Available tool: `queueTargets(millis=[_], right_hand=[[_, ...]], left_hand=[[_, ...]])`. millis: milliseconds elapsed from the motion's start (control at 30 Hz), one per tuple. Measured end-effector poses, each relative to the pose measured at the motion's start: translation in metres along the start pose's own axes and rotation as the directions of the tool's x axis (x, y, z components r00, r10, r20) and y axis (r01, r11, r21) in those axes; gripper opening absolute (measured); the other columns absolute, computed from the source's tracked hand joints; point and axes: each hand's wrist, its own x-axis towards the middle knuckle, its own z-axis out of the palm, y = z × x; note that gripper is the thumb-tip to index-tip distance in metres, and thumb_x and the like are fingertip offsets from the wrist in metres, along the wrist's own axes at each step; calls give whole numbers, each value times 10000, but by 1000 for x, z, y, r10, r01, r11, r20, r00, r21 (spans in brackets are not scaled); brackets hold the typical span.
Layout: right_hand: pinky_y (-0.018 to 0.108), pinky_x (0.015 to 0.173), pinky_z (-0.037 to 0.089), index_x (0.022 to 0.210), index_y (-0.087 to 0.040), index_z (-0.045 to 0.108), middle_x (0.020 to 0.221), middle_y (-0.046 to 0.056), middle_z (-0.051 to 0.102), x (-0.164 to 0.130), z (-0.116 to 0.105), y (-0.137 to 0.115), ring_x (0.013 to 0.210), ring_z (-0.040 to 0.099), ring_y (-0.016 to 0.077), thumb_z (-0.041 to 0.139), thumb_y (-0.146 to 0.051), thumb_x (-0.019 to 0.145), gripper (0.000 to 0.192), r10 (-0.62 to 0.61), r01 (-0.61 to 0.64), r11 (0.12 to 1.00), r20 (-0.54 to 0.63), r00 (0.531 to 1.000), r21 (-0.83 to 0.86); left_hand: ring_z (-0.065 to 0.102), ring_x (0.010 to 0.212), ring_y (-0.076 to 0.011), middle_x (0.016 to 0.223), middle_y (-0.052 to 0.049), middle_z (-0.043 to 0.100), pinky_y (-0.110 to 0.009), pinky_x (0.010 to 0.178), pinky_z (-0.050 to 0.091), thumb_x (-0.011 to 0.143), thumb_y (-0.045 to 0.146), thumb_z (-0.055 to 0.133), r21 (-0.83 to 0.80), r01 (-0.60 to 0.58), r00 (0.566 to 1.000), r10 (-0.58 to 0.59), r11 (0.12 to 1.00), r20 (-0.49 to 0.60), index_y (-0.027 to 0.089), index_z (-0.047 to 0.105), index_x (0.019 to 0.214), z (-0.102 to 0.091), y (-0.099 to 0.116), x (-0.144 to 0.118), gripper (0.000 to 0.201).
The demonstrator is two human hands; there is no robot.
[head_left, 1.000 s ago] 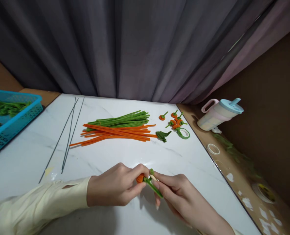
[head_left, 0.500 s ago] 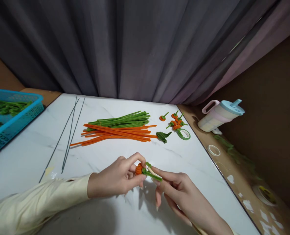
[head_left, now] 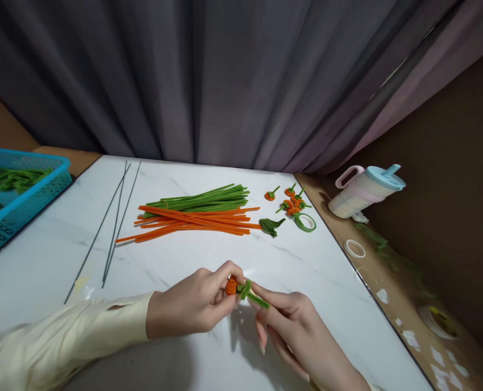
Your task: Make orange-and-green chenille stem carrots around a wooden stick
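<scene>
While pinched: flower (head_left: 236, 286) between hands.

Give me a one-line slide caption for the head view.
Left hand and right hand pinch a small orange-and-green pipe-cleaner piece over a white table, pipe-cleaner bundle behind.

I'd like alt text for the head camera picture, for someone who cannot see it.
Two bare hands, left hand and right hand, pinch a small orange and green pipe-cleaner piece between them above a white marble table. Behind lie bundled green pipe cleaners and orange pipe cleaners, finished small pieces, a blue basket and grey curtains.
</scene>
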Motion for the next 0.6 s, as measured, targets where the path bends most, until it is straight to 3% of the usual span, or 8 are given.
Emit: queueTargets(millis=[100, 233, 400, 600], right_hand=[[151, 354, 257, 1005, -96, 690, 471, -48, 433, 0, -1, 0, 319, 301, 28, 413, -358, 920, 390, -120, 111, 964, -21, 993, -241], [151, 459, 322, 1015, -96, 656, 553, -28, 519, 1, -2, -1, 414, 345, 43, 389, -259, 917, 327, -312, 259, 842, -34, 950, -473], [160, 434, 285, 677, -128, 610, 475, -41, 436, 1, 0, -2, 399, 327, 50, 392, -272, 928, 363, -355, 292, 846, -63, 933, -446], [173, 469, 294, 654, -145, 541, 485, -47, 387, -1, 0, -3, 420, 325, 63, 370, -230, 933, 338, -462, 351, 744, -57, 885, -569]], left_hand=[[310, 381, -48, 527, 104, 409, -155, 383, 233, 836, 152, 436, -124, 83, 996, -78, 989, 46, 204, 391, 914, 0, 0, 3, 103], [429, 357, -43, 681, 17, 624, -141, 354, 338, 856, 267, 490, -409, 249, 967, -204, 878, 151, 207, 372, 907, -6, 3, 7, 141], [440, 345, -33, 677, -6, 657, -130, 355, 352, 849, 313, 549, -547, 249, 967, -170, 799, 191, 200, 380, 896, -12, 3, 8, 209], [481, 342, -69, 652, -23, 671, -149, 345, 358, 816, 322, 605, -704, 280, 960, -170, 653, 224, 194, 377, 1092, -11, -5, 12, 380]])
